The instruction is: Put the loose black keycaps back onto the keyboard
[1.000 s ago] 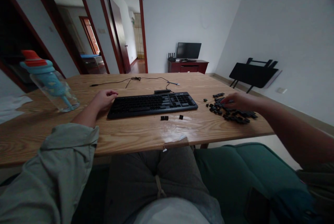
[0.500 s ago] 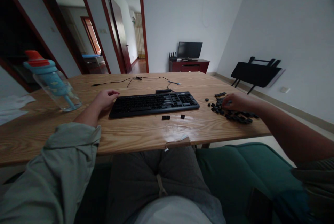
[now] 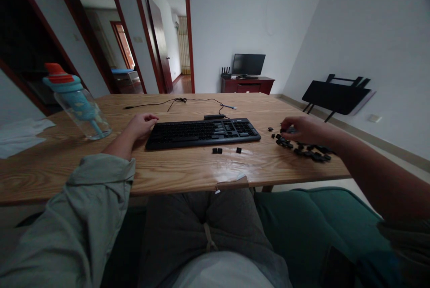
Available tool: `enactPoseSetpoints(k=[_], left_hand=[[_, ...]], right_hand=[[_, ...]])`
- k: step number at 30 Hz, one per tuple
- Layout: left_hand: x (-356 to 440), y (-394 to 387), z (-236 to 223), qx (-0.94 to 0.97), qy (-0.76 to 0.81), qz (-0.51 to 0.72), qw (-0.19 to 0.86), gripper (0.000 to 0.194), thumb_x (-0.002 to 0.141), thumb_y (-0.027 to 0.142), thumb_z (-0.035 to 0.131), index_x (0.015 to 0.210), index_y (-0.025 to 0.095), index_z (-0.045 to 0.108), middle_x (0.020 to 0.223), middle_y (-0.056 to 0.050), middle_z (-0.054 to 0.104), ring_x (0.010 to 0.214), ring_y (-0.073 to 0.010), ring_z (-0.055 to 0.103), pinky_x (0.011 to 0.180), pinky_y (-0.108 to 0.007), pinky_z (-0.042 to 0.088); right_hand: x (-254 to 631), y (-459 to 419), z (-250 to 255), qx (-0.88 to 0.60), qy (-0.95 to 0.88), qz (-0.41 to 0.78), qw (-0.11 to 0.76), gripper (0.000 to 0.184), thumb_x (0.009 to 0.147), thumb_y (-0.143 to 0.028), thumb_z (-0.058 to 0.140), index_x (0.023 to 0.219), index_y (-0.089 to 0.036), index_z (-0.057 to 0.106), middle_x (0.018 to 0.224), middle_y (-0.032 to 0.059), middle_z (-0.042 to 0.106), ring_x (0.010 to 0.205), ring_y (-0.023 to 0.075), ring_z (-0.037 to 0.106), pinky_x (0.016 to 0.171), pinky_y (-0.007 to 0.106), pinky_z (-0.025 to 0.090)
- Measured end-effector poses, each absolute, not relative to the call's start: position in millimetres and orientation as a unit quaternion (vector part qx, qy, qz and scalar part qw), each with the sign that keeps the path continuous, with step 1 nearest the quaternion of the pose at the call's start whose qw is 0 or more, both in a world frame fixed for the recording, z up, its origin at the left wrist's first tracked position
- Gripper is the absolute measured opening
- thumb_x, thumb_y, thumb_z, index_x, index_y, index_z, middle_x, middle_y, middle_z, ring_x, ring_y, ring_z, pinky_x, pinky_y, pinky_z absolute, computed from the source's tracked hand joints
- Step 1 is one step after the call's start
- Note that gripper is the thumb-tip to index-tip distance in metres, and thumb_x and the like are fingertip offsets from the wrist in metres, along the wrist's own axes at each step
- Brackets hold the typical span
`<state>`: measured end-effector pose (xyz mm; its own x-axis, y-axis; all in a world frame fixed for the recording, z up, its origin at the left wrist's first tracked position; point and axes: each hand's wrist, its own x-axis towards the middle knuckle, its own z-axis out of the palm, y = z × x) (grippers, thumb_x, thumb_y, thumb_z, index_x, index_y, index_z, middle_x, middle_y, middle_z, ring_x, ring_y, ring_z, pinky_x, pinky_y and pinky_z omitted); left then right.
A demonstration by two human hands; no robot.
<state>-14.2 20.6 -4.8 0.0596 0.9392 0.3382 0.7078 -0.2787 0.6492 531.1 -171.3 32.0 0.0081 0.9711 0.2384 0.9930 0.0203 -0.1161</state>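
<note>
Right hand (image 3: 300, 129): bare, fingers bent and drawn narrow at the left side of a loose heap of small black plastic keycaps (image 3: 316, 157); whether one is pinched, I cannot tell.

Left hand (image 3: 141, 125): bare, fingers curled, just beside the left end of a long black plastic keyboard (image 3: 203, 135); its grip I cannot make out.

Keyboard: flat on a wood-grained tabletop (image 3: 168, 171), between both hands.

Three loose black keycaps: a pair (image 3: 217, 150) and a single (image 3: 238, 150), before the keyboard.

Thin black cable (image 3: 181, 100): behind the keyboard.

Clear bottle, blue-collared, red-capped (image 3: 79, 109): tabletop, far left.
</note>
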Motion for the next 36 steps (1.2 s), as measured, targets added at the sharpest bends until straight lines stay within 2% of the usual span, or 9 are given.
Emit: enactPoseSetpoints(k=[4, 7, 10, 13, 19, 28, 32, 36], left_hand=[[-15.7, 23.1, -7.0, 0.706, 0.578, 0.376, 0.161, 0.025, 0.068, 0.038, 0.063, 0.080, 0.018, 0.073, 0.089, -0.010, 0.075, 0.089, -0.0270, 0.067, 0.090, -0.039, 0.051], [-17.1, 25.9, -9.5, 0.708, 0.570, 0.387, 0.157, 0.025, 0.067, 0.040, 0.065, 0.078, 0.018, 0.073, 0.087, -0.010, 0.075, 0.088, -0.0260, 0.068, 0.088, -0.038, 0.051], [-17.4, 27.3, -11.3, 0.710, 0.562, 0.394, 0.160, 0.025, 0.067, 0.039, 0.065, 0.078, 0.019, 0.073, 0.089, -0.010, 0.075, 0.089, -0.0259, 0.068, 0.089, -0.037, 0.051], [-16.3, 27.0, -12.2, 0.708, 0.561, 0.394, 0.168, 0.026, 0.068, 0.038, 0.064, 0.082, 0.018, 0.073, 0.090, -0.010, 0.076, 0.090, -0.0259, 0.068, 0.089, -0.036, 0.051], [-15.2, 27.9, -13.1, 0.722, 0.553, 0.383, 0.160, 0.026, 0.072, 0.036, 0.061, 0.085, 0.017, 0.074, 0.091, -0.009, 0.076, 0.090, -0.0250, 0.067, 0.087, -0.035, 0.051], [-16.3, 27.8, -13.7, 0.724, 0.551, 0.384, 0.155, 0.027, 0.073, 0.036, 0.059, 0.086, 0.016, 0.074, 0.089, -0.009, 0.075, 0.087, -0.0256, 0.066, 0.086, -0.036, 0.050], [-15.2, 25.7, -12.0, 0.723, 0.556, 0.377, 0.161, 0.029, 0.073, 0.036, 0.060, 0.087, 0.015, 0.074, 0.089, -0.009, 0.075, 0.087, -0.0252, 0.066, 0.085, -0.035, 0.050], [-15.5, 26.2, -11.1, 0.723, 0.554, 0.380, 0.161, 0.029, 0.071, 0.039, 0.064, 0.085, 0.015, 0.075, 0.087, -0.009, 0.075, 0.085, -0.0250, 0.065, 0.084, -0.035, 0.050]], right_hand=[[444.4, -179.4, 43.4, -0.635, -0.758, -0.008, 0.147, 0.025, 0.080, -0.041, 0.069, 0.098, -0.024, 0.072, 0.078, 0.0023, 0.069, 0.061, 0.0154, 0.058, 0.056, 0.026, 0.039], [369.8, -177.0, 38.8, -0.534, -0.827, 0.008, 0.175, 0.022, 0.079, -0.037, 0.069, 0.097, -0.024, 0.071, 0.084, 0.0033, 0.071, 0.070, 0.0171, 0.061, 0.061, 0.026, 0.041], [311.3, -164.7, 24.7, -0.475, -0.865, -0.005, 0.163, 0.020, 0.080, -0.034, 0.068, 0.096, -0.023, 0.072, 0.091, 0.0060, 0.074, 0.083, 0.0213, 0.065, 0.068, 0.028, 0.043], [281.2, -150.0, 11.0, -0.474, -0.872, -0.017, 0.120, 0.021, 0.080, -0.033, 0.068, 0.096, -0.022, 0.074, 0.095, 0.0090, 0.075, 0.087, 0.0248, 0.067, 0.069, 0.030, 0.045], [285.0, -137.5, 6.3, -0.496, -0.865, 0.006, 0.075, 0.016, 0.084, -0.031, 0.066, 0.095, -0.024, 0.074, 0.095, 0.0071, 0.076, 0.087, 0.0249, 0.069, 0.068, 0.030, 0.045], [290.9, -144.6, 9.2, -0.496, -0.865, -0.010, 0.083, 0.019, 0.083, -0.035, 0.067, 0.096, -0.023, 0.071, 0.097, 0.0072, 0.075, 0.087, 0.0238, 0.067, 0.067, 0.029, 0.042], [312.9, -151.9, 32.9, -0.512, -0.851, -0.026, 0.113, 0.021, 0.084, -0.037, 0.066, 0.098, -0.022, 0.071, 0.094, 0.0059, 0.075, 0.083, 0.0214, 0.066, 0.065, 0.028, 0.041], [380.3, -147.3, 70.9, -0.598, -0.784, -0.047, 0.157, 0.023, 0.086, -0.039, 0.063, 0.096, -0.021, 0.073, 0.086, 0.0048, 0.073, 0.069, 0.0169, 0.062, 0.060, 0.027, 0.040]])
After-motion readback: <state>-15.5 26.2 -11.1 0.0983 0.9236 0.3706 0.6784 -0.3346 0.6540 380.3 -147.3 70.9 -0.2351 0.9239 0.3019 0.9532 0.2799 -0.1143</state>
